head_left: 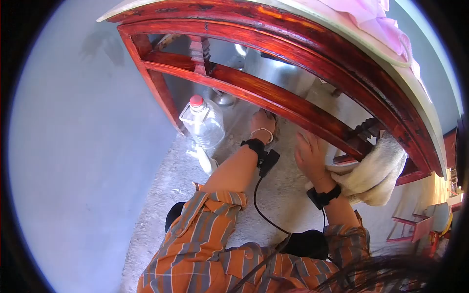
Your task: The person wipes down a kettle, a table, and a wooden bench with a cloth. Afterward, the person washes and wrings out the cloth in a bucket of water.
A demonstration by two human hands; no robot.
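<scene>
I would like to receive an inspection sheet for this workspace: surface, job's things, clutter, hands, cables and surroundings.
Surface: rough grey floor, partly sunlit.
Job's things: red wooden frame, both hands close to its lower rail.
Clutter: clear bottle upright with red cap; pale cloth at the frame's right part.
Hands: left hand low, grip unclear; right hand open, fingers extended.
Cables: black cable from the left wrist device; another at the right wrist.
Surroundings: grey-blue wall left; pink fabric above the frame.
</scene>
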